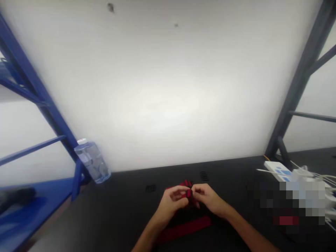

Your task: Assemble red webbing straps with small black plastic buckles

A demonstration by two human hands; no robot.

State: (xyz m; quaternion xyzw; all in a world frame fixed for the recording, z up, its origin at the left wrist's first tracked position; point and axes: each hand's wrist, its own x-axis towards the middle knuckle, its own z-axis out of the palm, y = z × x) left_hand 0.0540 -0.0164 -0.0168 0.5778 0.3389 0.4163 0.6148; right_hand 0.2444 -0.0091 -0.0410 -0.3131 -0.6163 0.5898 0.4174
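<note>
Both hands meet over the dark tabletop, low in the middle of the head view. Between the fingertips is a small red-and-black piece, too small and blurred to name. My left hand is closed in a pinch on its left side, with thumb and forefinger toward it. My right hand pinches at its right side, fingers curled. More red-and-black material shows just behind the fingertips. Nearer to me, a flat red strip lies across the table, its left end partly behind my left forearm.
A clear bottle with a white cap stands at the left by a blue metal frame. On the right are a white power strip, white cables and a blurred-out patch. A white wall rises behind the black table.
</note>
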